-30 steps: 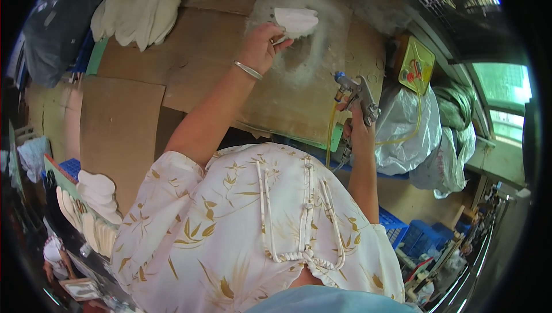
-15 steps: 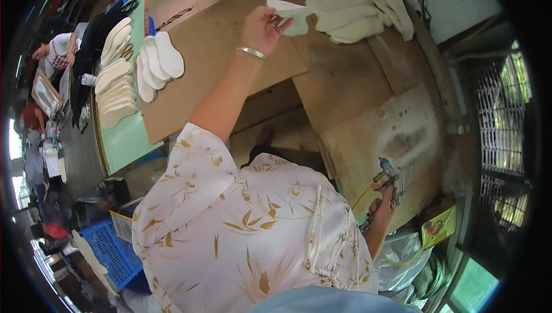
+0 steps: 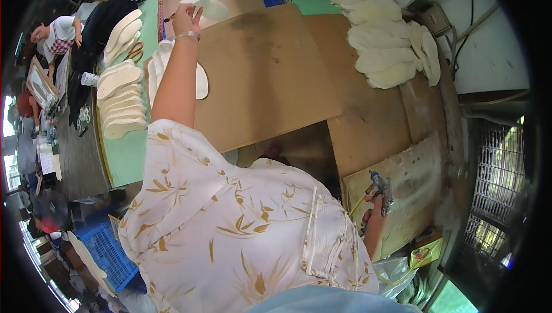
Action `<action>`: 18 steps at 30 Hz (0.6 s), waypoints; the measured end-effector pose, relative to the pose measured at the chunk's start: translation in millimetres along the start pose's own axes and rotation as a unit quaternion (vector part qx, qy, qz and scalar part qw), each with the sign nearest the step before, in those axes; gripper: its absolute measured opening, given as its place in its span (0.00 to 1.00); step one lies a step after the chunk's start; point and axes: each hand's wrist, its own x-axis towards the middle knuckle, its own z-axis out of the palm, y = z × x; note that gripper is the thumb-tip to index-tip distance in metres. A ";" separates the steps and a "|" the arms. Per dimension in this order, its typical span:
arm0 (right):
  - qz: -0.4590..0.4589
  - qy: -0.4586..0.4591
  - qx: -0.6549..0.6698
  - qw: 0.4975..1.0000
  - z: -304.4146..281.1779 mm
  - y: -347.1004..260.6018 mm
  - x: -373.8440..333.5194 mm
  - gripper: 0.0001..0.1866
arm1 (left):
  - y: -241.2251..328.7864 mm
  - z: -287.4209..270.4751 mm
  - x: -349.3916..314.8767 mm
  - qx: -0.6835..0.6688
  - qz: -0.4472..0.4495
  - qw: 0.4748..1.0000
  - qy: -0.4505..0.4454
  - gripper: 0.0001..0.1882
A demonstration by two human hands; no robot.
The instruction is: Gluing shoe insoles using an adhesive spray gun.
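Note:
My left hand (image 3: 186,21), a bracelet at its wrist, is stretched far forward and left, pinching a pale insole (image 3: 214,10) that looks bent or doubled. Below that arm, several white insoles (image 3: 201,83) lie on the brown cardboard (image 3: 270,71), partly covered by my forearm. Low on the right, my right hand (image 3: 375,216) is wrapped round a metal spray gun (image 3: 378,182) with a blue top. A yellow hose (image 3: 356,206) runs from the gun. Its trigger finger is too small to make out clearly.
Cream insoles (image 3: 382,37) are heaped at the far right. More insoles (image 3: 122,97) and orange-handled scissors (image 3: 135,52) lie on the green table (image 3: 129,160). A blue crate (image 3: 106,252) stands lower left. A person (image 3: 60,40) works at the left.
My left hand has carried the insole leftward from beside the heap at the far right to above the white insoles. My right hand keeps hold of the spray gun. The view has shifted slightly.

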 end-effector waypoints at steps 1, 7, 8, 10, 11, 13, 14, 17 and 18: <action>0.001 -0.001 -0.003 1.000 6.5 -4.7 0.6 0.12 | -7.9 -18.5 -1.7 0.011 0.014 0.999 0.027 0.04; -0.002 -0.006 -0.022 1.000 28.6 -20.0 2.9 0.11 | -69.1 -115.7 -63.0 0.095 0.011 0.990 0.108 0.06; 0.000 -0.007 -0.028 1.000 29.4 -21.0 1.9 0.11 | -77.8 -127.7 -74.3 0.108 -0.012 0.986 0.127 0.06; 0.001 -0.005 -0.037 0.999 29.2 -20.9 0.9 0.11 | -90.5 -137.0 -96.6 0.107 -0.048 0.978 0.171 0.05; 0.000 -0.009 -0.038 0.999 27.7 -18.5 1.6 0.11 | -95.6 -140.6 -103.4 0.121 -0.049 0.973 0.189 0.05; -0.004 -0.014 -0.038 0.999 22.9 -16.6 0.9 0.11 | -106.7 -152.2 -110.2 0.142 -0.039 0.964 0.222 0.04; -0.004 -0.009 -0.032 0.999 20.7 -15.3 -0.6 0.11 | -112.8 -153.9 -112.7 0.141 -0.042 0.965 0.217 0.04; 0.006 0.012 -0.021 1.000 8.6 -8.4 -2.7 0.11 | -131.2 -146.7 -121.7 0.213 -0.059 0.948 0.230 0.08; 0.013 0.013 -0.022 1.000 2.6 -4.0 -2.3 0.11 | -126.6 -148.8 -123.1 0.200 -0.084 0.950 0.224 0.08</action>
